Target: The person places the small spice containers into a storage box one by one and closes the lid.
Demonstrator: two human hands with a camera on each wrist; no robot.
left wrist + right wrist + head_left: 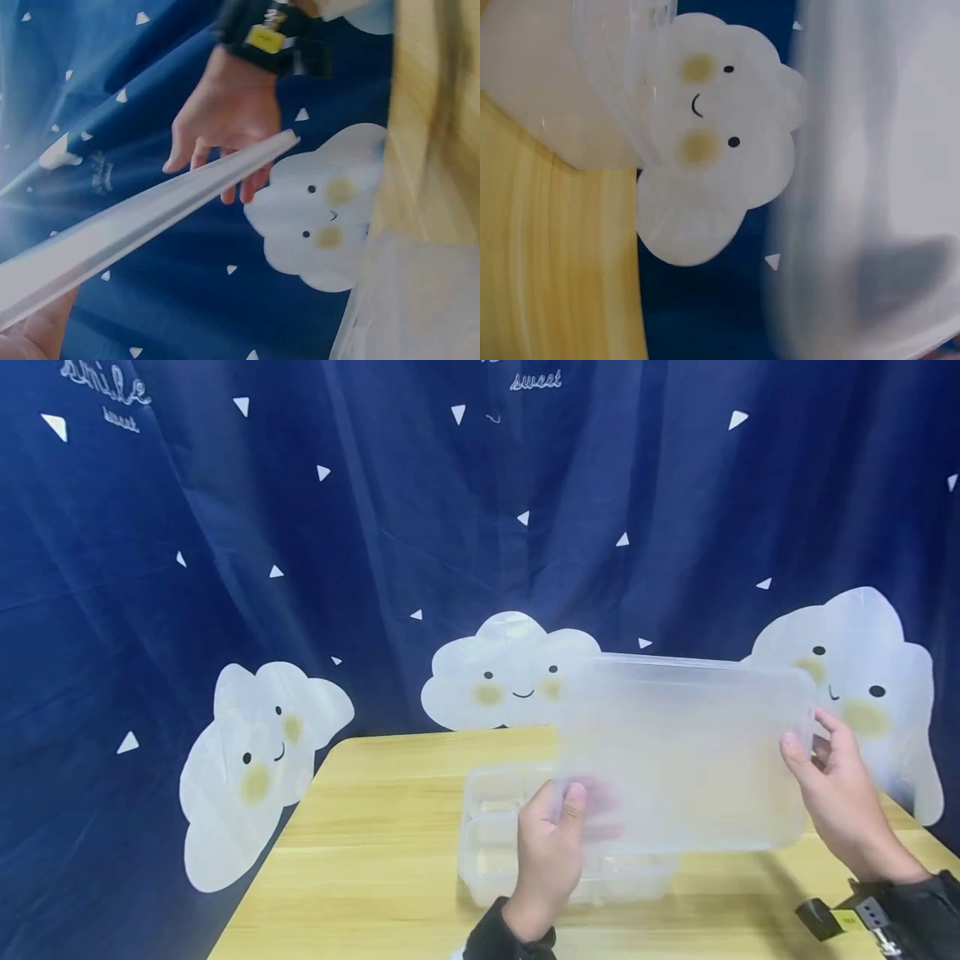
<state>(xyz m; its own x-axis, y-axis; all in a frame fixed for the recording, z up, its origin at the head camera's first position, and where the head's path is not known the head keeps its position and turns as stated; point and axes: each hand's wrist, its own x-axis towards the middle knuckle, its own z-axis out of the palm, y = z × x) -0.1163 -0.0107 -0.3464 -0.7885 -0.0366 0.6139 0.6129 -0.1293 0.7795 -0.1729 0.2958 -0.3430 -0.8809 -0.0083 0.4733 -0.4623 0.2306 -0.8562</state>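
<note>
A frosted, translucent plastic lid [690, 752] is held up in the air, tilted, its broad face toward the head camera. My left hand [551, 852] grips its lower left edge, thumb in front, fingers showing faintly through the plastic. On the right edge, my right hand [843, 785] pinches it between thumb and fingers. Seen edge-on in the left wrist view, the lid [150, 217] spans between both hands. Below and partly behind it, a clear plastic box [491, 860] with compartments sits on the table. The lid hides much of that box.
The light wooden table [360, 827] extends left of the box and toward the front. Behind it hangs a dark blue curtain [420, 527] with white triangles and smiling clouds. A dark wrist device [821, 918] sits at the right sleeve.
</note>
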